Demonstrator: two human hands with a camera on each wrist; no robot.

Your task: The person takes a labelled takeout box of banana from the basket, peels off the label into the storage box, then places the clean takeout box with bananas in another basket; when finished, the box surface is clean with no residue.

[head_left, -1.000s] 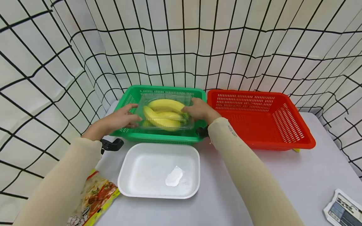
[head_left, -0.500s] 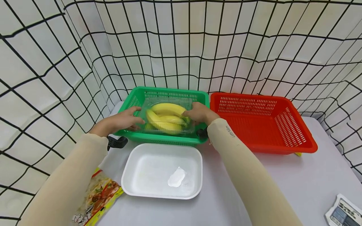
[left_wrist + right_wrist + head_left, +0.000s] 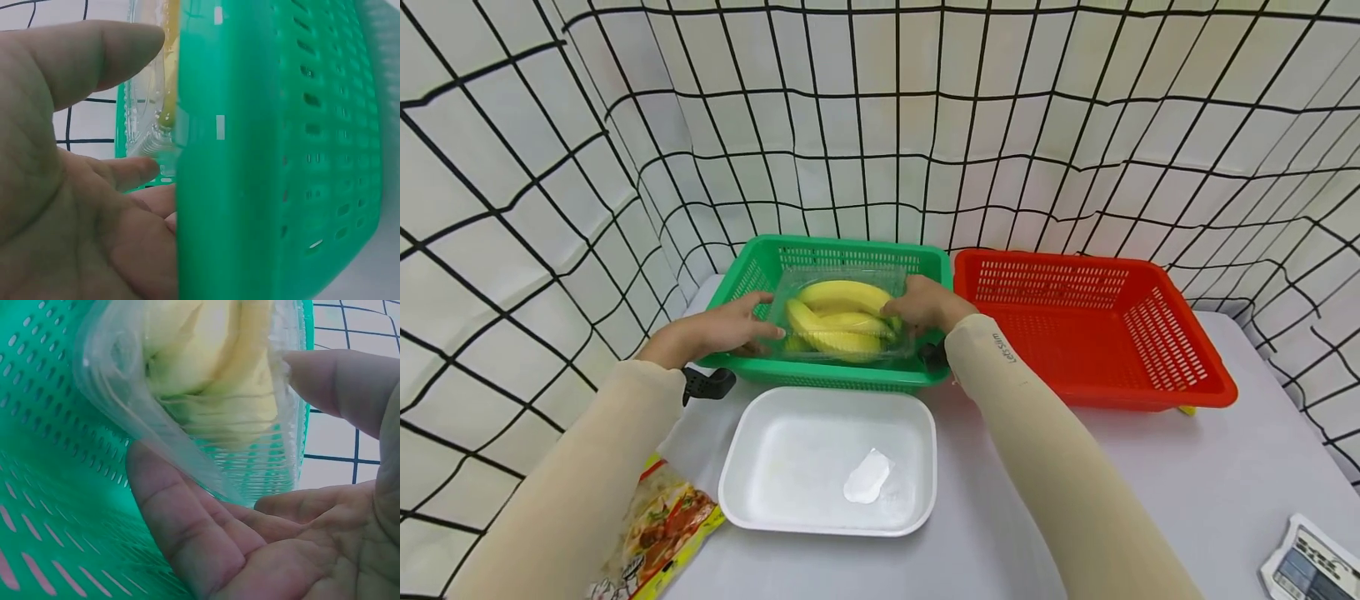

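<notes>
A clear plastic clamshell box with bananas (image 3: 842, 329) inside sits within the green basket (image 3: 936, 371). My left hand (image 3: 730, 327) holds the box's left end, its thumb over the near left corner and its index finger farther back. In the left wrist view the basket's wall hides part of that hand. My right hand (image 3: 925, 302) grips the right end. Seen from the right wrist, the thumb lies against one edge of the clamshell box (image 3: 215, 465), while other fingers reach beneath its rim.
A red basket (image 3: 1176, 396) stands right of the green one. Nearer lies a white tray (image 3: 827, 521) with a pale patch inside. A printed food packet (image 3: 662, 533) is by the left sleeve, a calculator-like device (image 3: 1311, 558) at the right. Black wire mesh (image 3: 857, 158) surrounds the back.
The box of bananas has sunk slightly lower in the green basket, with both hands staying at its ends. The head view has shifted a little.
</notes>
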